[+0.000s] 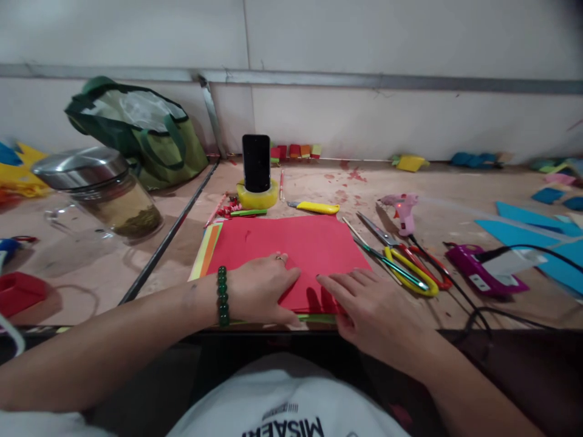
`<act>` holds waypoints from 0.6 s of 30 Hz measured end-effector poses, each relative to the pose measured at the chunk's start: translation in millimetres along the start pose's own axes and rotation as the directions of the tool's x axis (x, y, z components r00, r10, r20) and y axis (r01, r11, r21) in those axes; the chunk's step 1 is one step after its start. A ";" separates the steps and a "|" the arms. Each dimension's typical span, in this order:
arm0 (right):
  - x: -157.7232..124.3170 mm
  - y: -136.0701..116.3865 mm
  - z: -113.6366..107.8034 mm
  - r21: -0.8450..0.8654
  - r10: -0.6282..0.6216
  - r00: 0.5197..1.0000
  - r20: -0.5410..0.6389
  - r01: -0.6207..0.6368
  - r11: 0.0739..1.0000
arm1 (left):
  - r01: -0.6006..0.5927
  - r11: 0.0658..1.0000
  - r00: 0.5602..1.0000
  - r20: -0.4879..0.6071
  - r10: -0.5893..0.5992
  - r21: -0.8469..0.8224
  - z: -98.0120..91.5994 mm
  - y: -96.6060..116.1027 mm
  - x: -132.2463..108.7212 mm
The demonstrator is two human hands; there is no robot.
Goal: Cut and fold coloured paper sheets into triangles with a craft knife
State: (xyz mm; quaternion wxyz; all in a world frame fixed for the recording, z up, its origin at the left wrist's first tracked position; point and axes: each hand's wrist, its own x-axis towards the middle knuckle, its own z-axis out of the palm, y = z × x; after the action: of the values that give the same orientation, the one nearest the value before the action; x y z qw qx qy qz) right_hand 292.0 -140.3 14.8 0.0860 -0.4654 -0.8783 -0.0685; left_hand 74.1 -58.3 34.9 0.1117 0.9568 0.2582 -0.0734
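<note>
A red paper sheet (291,243) lies on top of a stack of coloured sheets (206,255) at the table's front edge. My left hand (259,288), with a green bead bracelet on the wrist and a ring, rests flat on the sheet's near left part, fingers stretched out. My right hand (368,300) lies on the sheet's near right corner, fingers spread and pointing left. The fingertips of both hands nearly meet at the sheet's front middle. Neither hand grips anything.
Yellow and red scissors (405,267) lie right of the sheet, with a pink glue gun (403,209), a purple device (478,273) with cables, and blue paper (537,233). Behind are a phone (255,162) on a tape roll, a yellow cutter (316,207), a glass jar (104,194), a green bag (141,130).
</note>
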 end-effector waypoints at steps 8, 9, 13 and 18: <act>17.7 26.1 -4.8 -0.034 -0.067 0.974 -0.218 0.061 0.998 | -0.042 0.999 0.997 0.070 0.042 -0.003 -12.0 -3.4 3.4; 22.0 30.8 -5.6 -0.030 -0.068 0.966 -0.251 0.062 0.998 | -0.052 0.999 0.996 0.077 0.053 -0.016 -14.3 -6.8 4.6; 25.8 34.5 -13.9 -0.076 -0.038 0.885 -0.464 0.003 0.997 | -0.055 0.997 0.992 0.110 0.059 -0.047 -21.6 -19.8 8.1; -0.3 14.9 -19.6 0.054 -0.077 0.915 -0.397 0.107 0.993 | -0.041 0.997 0.993 0.105 0.048 -0.069 -23.1 -22.9 8.3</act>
State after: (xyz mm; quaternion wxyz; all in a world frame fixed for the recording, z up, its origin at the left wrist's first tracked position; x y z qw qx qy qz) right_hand 306.1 -136.2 34.4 0.2748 -0.3965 -0.8660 -0.1317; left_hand 71.5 -29.3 51.5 0.1590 0.9528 0.2327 -0.1130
